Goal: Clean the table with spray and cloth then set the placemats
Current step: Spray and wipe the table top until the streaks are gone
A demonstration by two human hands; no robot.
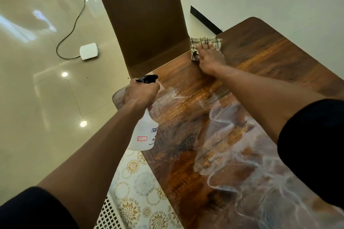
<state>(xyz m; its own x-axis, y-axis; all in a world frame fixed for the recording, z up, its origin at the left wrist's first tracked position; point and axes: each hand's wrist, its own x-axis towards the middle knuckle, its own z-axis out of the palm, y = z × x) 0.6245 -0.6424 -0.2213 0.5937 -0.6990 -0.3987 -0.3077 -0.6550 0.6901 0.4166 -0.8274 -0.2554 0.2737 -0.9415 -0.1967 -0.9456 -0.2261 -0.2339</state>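
At the far left edge of the wooden table [260, 57], my right hand [209, 57] lies flat on the checked cloth [204, 42], fingers straight and spread, pressing the cloth onto the wood. Cloth is white with dark grid lines, bunched under the palm, with 1 fold sticking out past the fingertips toward the table edge. It sits just beside the brown chair back [147, 20].

Left hand [140, 93] grips the neck of the spray bottle [144, 132], fingers curled round it below the black trigger head [148, 78]. Nozzle points across the table top. Bottle is translucent white, hanging tilted under the hand, held over the near left table edge and not resting on the wood. It carries a small red-bordered tag reading "SP-4" and part of a printed label I cannot read in full.

Table surface: wet streaks and pale foamy smears run from below the nozzle down the near half of the top. Area round the cloth looks darker, with fewer streaks.

Placemats [141, 197]: a white sheet with gold and grey floral roundels shows below the table edge at lower left, off the table top. Count cannot be told. Beside it, a white lattice-patterned piece [108, 215].

Floor [37, 98]: glossy cream tiles, 1 white box [89, 51] with a dark cable [78, 16].

Both sleeves are black.
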